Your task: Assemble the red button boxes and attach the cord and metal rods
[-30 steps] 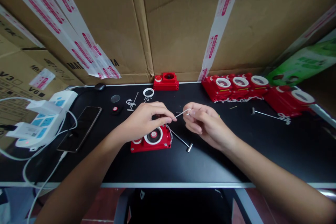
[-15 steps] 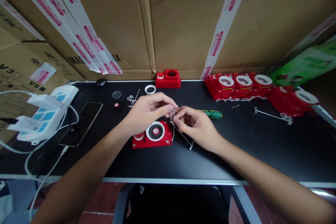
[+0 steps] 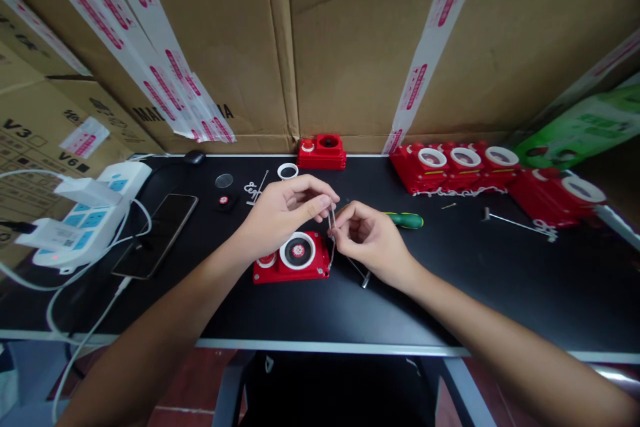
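Observation:
Just above the right end of a red box (image 3: 293, 272), my two hands meet on a thin pale chain (image 3: 331, 217). My left hand (image 3: 287, 215) pinches its upper part between thumb and fingertips. The fingers of my right hand (image 3: 374, 240) close on the chain lower down. More chain hangs at the box's right side. The box lies face up, with a white ring (image 3: 285, 257) around a dark round centre and a smaller round part at its left. Partly under my right hand, a small metal hammer (image 3: 366, 279) rests on the table.
Behind my right hand lies a green-handled screwdriver (image 3: 407, 220). Several red boxes (image 3: 425, 173) stand at the back right, near another hammer (image 3: 520, 221). A loose white ring (image 3: 287, 171), a clear disc (image 3: 224, 181), a phone (image 3: 157, 237) and a power strip (image 3: 93, 213) are also there.
The chain between my fingertips looks straighter and more upright than before. Both hands keep nearly the same place and grip; the whole view has shifted slightly.

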`<state>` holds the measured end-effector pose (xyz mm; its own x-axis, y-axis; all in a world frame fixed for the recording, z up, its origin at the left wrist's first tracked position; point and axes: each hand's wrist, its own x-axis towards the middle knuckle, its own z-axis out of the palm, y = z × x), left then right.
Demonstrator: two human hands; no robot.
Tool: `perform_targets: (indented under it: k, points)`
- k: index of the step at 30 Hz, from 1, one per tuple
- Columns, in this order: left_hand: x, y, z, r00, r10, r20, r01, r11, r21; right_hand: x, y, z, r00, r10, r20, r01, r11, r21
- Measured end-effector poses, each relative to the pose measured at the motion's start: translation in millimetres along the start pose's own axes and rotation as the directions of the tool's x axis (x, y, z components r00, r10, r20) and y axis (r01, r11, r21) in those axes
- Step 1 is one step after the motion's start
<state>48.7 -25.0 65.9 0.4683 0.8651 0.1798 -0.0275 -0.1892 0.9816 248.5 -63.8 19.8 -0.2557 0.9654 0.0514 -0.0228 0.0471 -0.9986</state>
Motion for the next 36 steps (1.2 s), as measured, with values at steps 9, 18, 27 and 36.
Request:
perform_targets:
  k: [9, 18, 27, 36]
  points:
    - [2.4, -1.9, 0.9, 1.0, -0.016, -0.024, 0.014, 0.998, -0.068, -1.3, -0.4, -2.8, 1.0, -0.024, 0.017, 0.024, 1.0, 0.003]
    - [1.4, -4.9, 1.6, 0.997, -0.062, -0.05, 0.06, 0.998, -0.03, -0.8, -2.5, -8.1, 0.996, -0.075, 0.041, 0.078, 0.994, -0.076]
    - [-1.9, -7.4, 3.0, 0.997, -0.041, 0.065, 0.011, 0.917, 0.4, 0.4, -0.7, -11.9, 0.998, -0.023, -0.051, 0.023, 1.0, 0.003]
    - [-9.8, -11.1, 11.5, 0.973, 0.178, 0.144, -0.228, 0.705, 0.672, -3.1, -4.6, -11.5, 0.997, -0.064, -0.036, 0.061, 0.994, -0.088]
